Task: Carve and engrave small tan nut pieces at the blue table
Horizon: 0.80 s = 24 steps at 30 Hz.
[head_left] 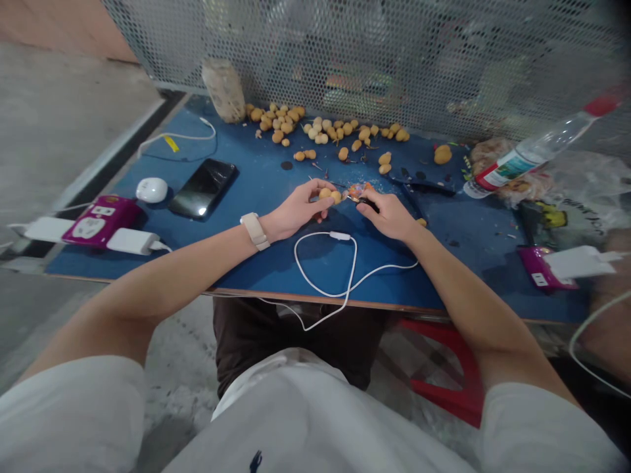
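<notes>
My left hand (296,210) pinches two small round tan fruits (329,194) just above the blue table (246,256); a pale band sits on that wrist. My right hand (389,213) is closed on a small dark-handled tool (367,202) whose tip points at the fruits. A small orange-and-pale scrap (362,190) lies right behind the tool. Many more of the same fruits (320,128) are strewn along the far side of the table.
A black phone (203,188), a white puck (151,190), magenta power strips (101,220) (539,272) with white chargers, a white cable (340,263), a tilted plastic bottle (532,154) and plastic bags (576,190) lie around. A perforated metal screen (394,59) backs the table. A red stool (448,374) stands below.
</notes>
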{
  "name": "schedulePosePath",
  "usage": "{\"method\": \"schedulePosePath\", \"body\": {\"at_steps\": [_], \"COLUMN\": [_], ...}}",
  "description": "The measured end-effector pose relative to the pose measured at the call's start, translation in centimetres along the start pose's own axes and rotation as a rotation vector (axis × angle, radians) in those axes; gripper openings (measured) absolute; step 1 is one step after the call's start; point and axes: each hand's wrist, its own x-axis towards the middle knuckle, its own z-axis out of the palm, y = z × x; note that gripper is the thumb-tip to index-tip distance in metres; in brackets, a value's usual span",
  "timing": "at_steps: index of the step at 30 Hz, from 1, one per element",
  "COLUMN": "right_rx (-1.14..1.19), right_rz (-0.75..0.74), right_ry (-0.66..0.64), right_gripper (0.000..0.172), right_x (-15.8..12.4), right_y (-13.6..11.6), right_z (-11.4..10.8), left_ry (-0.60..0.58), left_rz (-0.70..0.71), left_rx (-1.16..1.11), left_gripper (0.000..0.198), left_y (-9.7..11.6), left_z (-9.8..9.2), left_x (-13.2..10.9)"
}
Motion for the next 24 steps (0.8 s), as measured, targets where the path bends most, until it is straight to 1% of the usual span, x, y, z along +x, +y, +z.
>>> {"method": "schedulePosePath", "body": {"at_steps": [5,11,16,21,24], "right_rx": [0.013,0.030,0.011,0.020,0.018], "right_rz": [0.013,0.019,0.014,0.005,0.012], "right_ry": [0.003,0.008,0.010,0.019,0.012], "right_gripper": [0.104,0.096,0.103,0.101,0.103], "right_x": [-0.02,-0.01,0.01,0.02,0.03], "right_y": [0.12,0.23,-0.14,-0.19,-0.20], "right_z": [-0.02,-0.12,-0.12,-0.03,-0.08], "left_ry": [0.006,-0.001,-0.010,-0.011,-0.019], "left_rz": [-0.010,-0.023,-0.011,-0.003,0.001], "left_rx": [-0.025,-0.041,-0.013,-0.008,-0.009], "left_gripper": [0.017,0.018,0.018,0.020,0.019], "left_y": [0.18,0.41,0.35,0.16,0.22], "left_z": [0.15,0.19,0.08,-0.05,-0.05], "left_x": [-0.09,-0.26,-0.26,-0.15,-0.15]}}
